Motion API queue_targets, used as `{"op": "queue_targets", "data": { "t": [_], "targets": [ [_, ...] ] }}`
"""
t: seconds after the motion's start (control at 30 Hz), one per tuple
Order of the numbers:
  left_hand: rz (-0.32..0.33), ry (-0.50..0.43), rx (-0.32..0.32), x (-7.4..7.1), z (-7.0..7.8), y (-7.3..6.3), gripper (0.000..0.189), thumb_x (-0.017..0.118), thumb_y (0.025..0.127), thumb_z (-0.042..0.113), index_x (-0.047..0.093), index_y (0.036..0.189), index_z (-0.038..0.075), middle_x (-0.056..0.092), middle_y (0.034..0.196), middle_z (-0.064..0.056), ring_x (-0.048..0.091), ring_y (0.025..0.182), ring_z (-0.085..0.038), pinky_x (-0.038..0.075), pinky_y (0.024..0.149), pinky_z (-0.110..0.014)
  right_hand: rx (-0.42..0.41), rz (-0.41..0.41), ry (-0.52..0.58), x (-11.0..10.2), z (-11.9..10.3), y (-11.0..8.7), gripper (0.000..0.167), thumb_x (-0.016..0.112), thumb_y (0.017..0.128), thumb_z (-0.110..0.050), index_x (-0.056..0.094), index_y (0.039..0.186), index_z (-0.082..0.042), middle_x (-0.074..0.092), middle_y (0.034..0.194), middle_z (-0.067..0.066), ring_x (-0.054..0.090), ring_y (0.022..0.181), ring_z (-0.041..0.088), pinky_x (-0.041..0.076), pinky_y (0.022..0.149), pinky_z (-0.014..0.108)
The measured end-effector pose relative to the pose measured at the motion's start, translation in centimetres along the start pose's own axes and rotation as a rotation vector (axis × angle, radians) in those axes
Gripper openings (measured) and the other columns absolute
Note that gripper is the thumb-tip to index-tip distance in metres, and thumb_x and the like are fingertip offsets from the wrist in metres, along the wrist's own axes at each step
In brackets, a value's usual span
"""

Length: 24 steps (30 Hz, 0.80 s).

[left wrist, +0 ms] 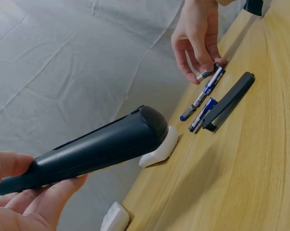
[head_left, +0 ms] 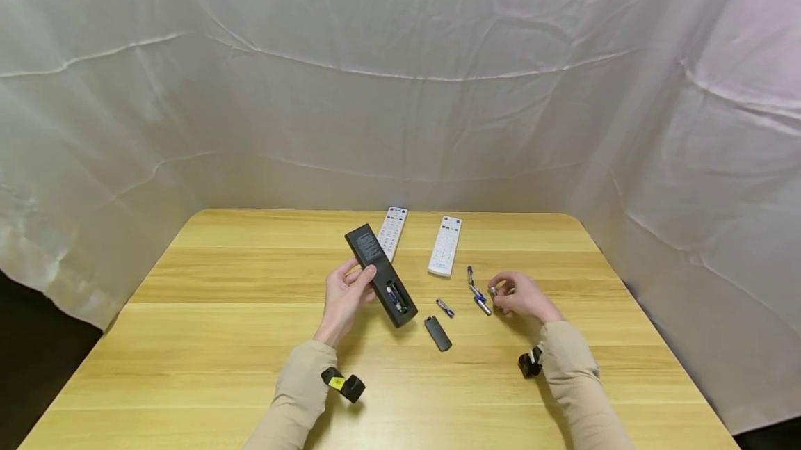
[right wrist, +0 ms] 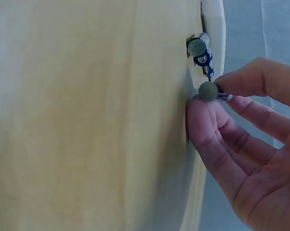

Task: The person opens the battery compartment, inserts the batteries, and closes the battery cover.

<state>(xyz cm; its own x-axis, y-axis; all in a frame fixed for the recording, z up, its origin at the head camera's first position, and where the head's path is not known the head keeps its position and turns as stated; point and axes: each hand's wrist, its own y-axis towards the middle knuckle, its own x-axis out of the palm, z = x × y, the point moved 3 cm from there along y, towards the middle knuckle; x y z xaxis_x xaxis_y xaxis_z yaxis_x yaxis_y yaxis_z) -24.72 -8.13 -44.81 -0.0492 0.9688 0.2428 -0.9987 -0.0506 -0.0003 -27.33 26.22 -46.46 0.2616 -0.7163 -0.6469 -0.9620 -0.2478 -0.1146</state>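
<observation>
Black remote [head_left: 380, 275] gripped by left hand [head_left: 345, 295], 1 battery seen inside; battery [head_left: 492, 291] pinched by right hand [head_left: 521, 295]; 2 white remotes [head_left: 445, 245] far; 3 batteries [head_left: 445, 307] loose on table [head_left: 188, 339].

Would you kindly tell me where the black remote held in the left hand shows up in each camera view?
Head: the black remote is at centre, gripped by the left hand, battery bay open.
Left wrist: it crosses the lower left, seen from its side.
Right wrist: not in view.
Shared landmark: the battery pinched by the right hand.

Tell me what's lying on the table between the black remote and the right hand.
In the head view, a loose battery and the black battery cover lie between the black remote and the right hand, which pinches another battery.
</observation>
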Motion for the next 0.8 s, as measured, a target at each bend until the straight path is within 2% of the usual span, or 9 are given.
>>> {"op": "queue_targets", "data": {
  "t": [0.27,0.47,0.8],
  "targets": [
    [0.007,-0.017,-0.015,0.1,0.0,0.1,0.041,0.059,0.099,0.002,0.051,0.138,-0.007,0.066,0.120,-0.035,0.075,0.077,-0.010,0.066,0.073,-0.028,-0.035,0.063,0.023,-0.2,0.0,-0.4,0.033,0.065,0.085,0.004,0.060,0.117,0.008,0.065,0.088,0.014,0.067,0.072,0.021,0.063,0.063,0.030],
    [0.007,-0.028,-0.020,0.1,0.0,0.1,0.040,0.058,0.099,0.002,0.052,0.138,-0.006,0.065,0.121,-0.035,0.075,0.078,-0.011,0.066,0.075,-0.029,-0.076,0.115,0.005,-0.2,-0.3,-0.5,0.031,0.068,0.085,0.003,0.061,0.116,0.007,0.066,0.088,0.015,0.066,0.072,0.019,0.060,0.063,0.025],
    [0.004,-0.026,-0.016,0.0,-0.1,0.1,0.041,0.058,0.099,0.002,0.051,0.138,-0.008,0.065,0.121,-0.035,0.075,0.080,-0.011,0.066,0.076,-0.029,-0.135,0.203,-0.029,-0.3,-1.1,-0.8,0.031,0.071,0.084,0.001,0.061,0.113,0.005,0.069,0.093,0.016,0.064,0.080,0.016,0.057,0.073,0.019]
  ]
}}
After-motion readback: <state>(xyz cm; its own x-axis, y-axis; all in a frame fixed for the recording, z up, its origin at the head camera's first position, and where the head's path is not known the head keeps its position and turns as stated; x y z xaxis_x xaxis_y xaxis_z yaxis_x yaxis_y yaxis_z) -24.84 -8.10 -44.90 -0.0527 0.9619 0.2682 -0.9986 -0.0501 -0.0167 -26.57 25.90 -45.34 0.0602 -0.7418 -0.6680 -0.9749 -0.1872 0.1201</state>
